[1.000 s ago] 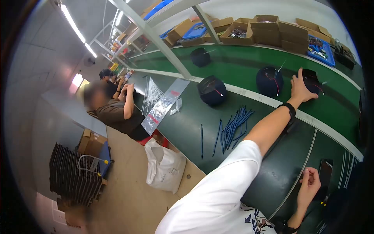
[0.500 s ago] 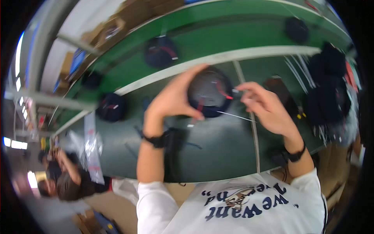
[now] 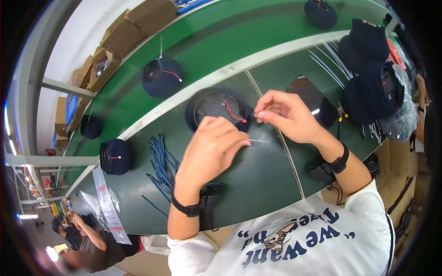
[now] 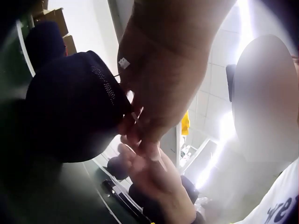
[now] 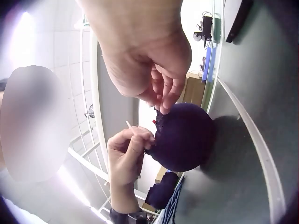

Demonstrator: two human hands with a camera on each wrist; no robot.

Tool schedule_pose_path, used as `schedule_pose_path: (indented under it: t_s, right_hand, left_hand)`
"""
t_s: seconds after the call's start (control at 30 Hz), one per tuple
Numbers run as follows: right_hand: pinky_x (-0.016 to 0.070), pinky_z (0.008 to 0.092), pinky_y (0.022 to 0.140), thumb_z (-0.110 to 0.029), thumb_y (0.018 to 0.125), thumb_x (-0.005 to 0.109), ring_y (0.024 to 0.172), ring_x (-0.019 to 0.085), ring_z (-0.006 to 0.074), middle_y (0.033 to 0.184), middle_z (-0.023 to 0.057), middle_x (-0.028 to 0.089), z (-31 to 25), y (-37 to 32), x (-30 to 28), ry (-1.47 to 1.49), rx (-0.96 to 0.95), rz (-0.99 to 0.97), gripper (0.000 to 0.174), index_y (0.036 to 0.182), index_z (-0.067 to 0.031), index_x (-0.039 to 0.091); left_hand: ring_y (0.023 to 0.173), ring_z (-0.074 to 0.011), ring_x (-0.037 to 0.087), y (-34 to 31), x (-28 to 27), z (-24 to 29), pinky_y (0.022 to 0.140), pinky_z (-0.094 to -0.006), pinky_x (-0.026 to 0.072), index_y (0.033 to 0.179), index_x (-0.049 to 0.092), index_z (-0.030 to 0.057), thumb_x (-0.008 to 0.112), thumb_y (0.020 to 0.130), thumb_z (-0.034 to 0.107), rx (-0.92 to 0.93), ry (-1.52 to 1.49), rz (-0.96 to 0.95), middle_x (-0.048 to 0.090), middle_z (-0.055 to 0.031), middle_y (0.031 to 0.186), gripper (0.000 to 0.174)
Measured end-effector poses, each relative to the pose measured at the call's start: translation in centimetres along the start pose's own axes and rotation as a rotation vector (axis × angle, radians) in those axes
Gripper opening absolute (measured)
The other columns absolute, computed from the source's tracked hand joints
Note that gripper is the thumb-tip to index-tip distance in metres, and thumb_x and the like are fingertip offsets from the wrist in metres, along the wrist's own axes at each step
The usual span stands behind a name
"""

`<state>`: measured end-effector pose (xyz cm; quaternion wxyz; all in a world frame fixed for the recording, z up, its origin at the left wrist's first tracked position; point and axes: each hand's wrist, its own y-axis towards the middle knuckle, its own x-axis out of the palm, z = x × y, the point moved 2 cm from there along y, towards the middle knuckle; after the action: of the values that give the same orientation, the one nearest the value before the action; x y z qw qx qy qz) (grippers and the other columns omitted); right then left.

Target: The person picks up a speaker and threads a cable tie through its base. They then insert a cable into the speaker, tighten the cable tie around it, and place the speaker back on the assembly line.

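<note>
A round dark blue fabric piece (image 3: 189,110) lies hollow side up on the table, a red wire (image 3: 230,110) inside it. At its near edge my left hand (image 3: 212,149) pinches a thin white strip (image 3: 258,140), whose end sticks out past the fingers. The same strip (image 5: 132,130) shows in the right wrist view beside the left hand (image 5: 124,161). My right hand (image 3: 292,117), thumb and fingertips together, pinches the dark edge; the right wrist view has that hand (image 5: 145,63) above the fabric piece (image 5: 184,137).
Blue cords (image 3: 161,161) lie left, with another round piece (image 3: 117,156) beyond them. More stand on the green belt (image 3: 239,32). To the right are a phone (image 3: 313,99), yellow-handled pliers (image 3: 340,112), white strips (image 3: 327,69) and a pile of dark pieces (image 3: 366,92).
The round piece has come from the green belt down to the table. My left hand has shifted from its side to its near edge, and my right hand has closed in on the rim.
</note>
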<state>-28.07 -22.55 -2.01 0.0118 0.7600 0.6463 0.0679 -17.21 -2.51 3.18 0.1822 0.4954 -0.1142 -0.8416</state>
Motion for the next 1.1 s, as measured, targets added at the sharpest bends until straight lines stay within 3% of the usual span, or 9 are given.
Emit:
schedule_pose_path:
  t_s: [0.1, 0.7, 0.8, 0.9, 1.0, 1.1]
  right_hand:
    - [0.0560, 0.0280, 0.093, 0.000, 0.102, 0.066, 0.101, 0.069, 0.0110, 0.104, 0.0055, 0.071, 0.4, -1.3, -1.2, 0.188, 0.092, -0.050, 0.010, 0.112, 0.0009, 0.067]
    - [0.0576, 0.0314, 0.093, 0.004, 0.096, 0.072, 0.102, 0.072, 0.0151, 0.106, 0.0090, 0.076, 1.0, -1.7, 0.3, 0.112, -0.011, -0.064, 0.014, 0.110, 0.0015, 0.073]
    - [0.0580, 0.0312, 0.092, 0.002, 0.097, 0.072, 0.100, 0.072, 0.0147, 0.107, 0.0088, 0.077, 1.1, -1.7, 1.0, 0.045, -0.062, -0.055, 0.012, 0.109, 0.0016, 0.073]
    - [0.0579, 0.0307, 0.092, 0.000, 0.098, 0.073, 0.099, 0.072, 0.0147, 0.107, 0.0092, 0.078, 1.7, -2.1, 1.6, 0.214, 0.019, 0.041, 0.010, 0.108, 0.0021, 0.073]
    - [0.0576, 0.0303, 0.092, -0.001, 0.098, 0.074, 0.099, 0.072, 0.0143, 0.107, 0.0089, 0.077, 2.0, -2.2, 1.4, 0.311, 0.081, 0.028, 0.006, 0.103, 0.0028, 0.073]
    - [0.0567, 0.0305, 0.091, 0.000, 0.095, 0.076, 0.099, 0.071, 0.0144, 0.106, 0.0100, 0.075, 1.9, -2.1, 1.7, 0.256, 0.021, 0.023, 0.005, 0.098, 0.0021, 0.072]
  left_hand:
    - [0.087, -0.0265, 0.061, -0.2, -0.4, -0.3, 0.076, -0.0384, 0.0462, 0.090, 0.075, 0.0060, 0.083, 0.081, 0.006, -0.079, 0.052, 0.080, 0.064, -0.0049, 0.090, 0.012]
    - [0.081, -0.0258, 0.054, 0.2, 1.1, -0.3, 0.069, -0.0356, 0.0441, 0.088, 0.072, 0.0044, 0.081, 0.078, 0.005, -0.106, 0.018, 0.019, 0.054, -0.0084, 0.091, 0.013]
    - [0.080, -0.0248, 0.058, 0.3, 1.3, 0.0, 0.069, -0.0347, 0.0474, 0.088, 0.073, 0.0044, 0.083, 0.077, 0.003, -0.114, 0.026, 0.002, 0.056, -0.0076, 0.092, 0.016]
    - [0.081, -0.0248, 0.066, 0.0, 2.1, 0.1, 0.071, -0.0334, 0.0533, 0.092, 0.076, 0.0042, 0.087, 0.073, 0.000, -0.149, 0.023, 0.101, 0.064, -0.0080, 0.096, 0.023]
    - [0.083, -0.0256, 0.072, 0.8, 2.3, 0.3, 0.073, -0.0328, 0.0576, 0.097, 0.078, 0.0035, 0.089, 0.070, -0.004, 0.080, 0.094, 0.261, 0.072, -0.0087, 0.099, 0.030]
    - [0.087, -0.0249, 0.073, 0.3, 2.7, 0.4, 0.073, -0.0334, 0.0580, 0.097, 0.079, 0.0017, 0.088, 0.069, -0.005, 0.178, 0.163, 0.271, 0.076, -0.0082, 0.097, 0.030]
